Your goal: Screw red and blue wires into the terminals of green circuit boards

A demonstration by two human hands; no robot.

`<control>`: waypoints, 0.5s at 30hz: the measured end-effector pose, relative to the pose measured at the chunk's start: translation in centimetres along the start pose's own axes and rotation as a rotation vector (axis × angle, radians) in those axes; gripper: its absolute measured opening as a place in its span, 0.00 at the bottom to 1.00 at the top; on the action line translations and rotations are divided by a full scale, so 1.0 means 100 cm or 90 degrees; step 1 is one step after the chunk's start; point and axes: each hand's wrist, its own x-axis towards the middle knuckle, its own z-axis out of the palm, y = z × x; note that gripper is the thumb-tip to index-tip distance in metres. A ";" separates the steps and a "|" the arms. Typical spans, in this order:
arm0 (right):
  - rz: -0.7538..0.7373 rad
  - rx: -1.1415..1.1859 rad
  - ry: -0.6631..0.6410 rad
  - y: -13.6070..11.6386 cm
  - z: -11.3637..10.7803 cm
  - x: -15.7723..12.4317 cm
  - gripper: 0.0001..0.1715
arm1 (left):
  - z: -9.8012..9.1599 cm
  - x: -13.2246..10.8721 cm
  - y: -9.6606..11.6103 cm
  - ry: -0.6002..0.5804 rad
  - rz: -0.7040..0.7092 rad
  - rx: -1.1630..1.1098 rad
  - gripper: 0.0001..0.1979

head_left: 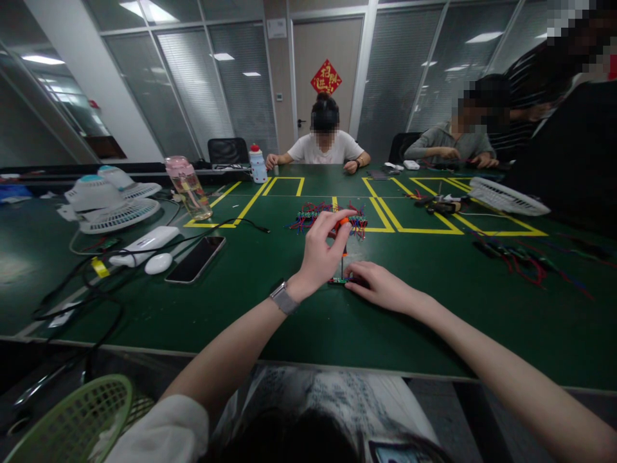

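Observation:
My left hand [324, 252] grips the top of an orange and black screwdriver [344, 249], fingers curled around its handle. The screwdriver stands upright, its thin shaft pointing down at a small green circuit board [339, 280] on the table. Whether the tip touches the board I cannot tell. My right hand [373, 283] pinches the right end of that board and rests on the tabletop. Just beyond my hands lies a row of green circuit boards [303, 217] with red and blue wires, partly hidden by my left hand.
On the left are a phone [196, 260], a white mouse [159, 263], black cables, a pink-lided bottle [189, 186] and white fans [116, 204]. More wired boards [523, 257] and tools [441, 204] lie right. People sit across the green table [270, 321]. A green basket [72, 424] stands below left.

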 end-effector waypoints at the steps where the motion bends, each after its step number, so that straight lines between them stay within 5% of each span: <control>1: -0.001 0.001 0.000 0.000 0.000 0.000 0.04 | 0.000 0.000 0.000 0.000 0.000 -0.001 0.11; 15: 0.003 0.006 -0.001 0.000 0.000 0.000 0.04 | 0.000 0.000 -0.001 -0.003 0.004 0.001 0.12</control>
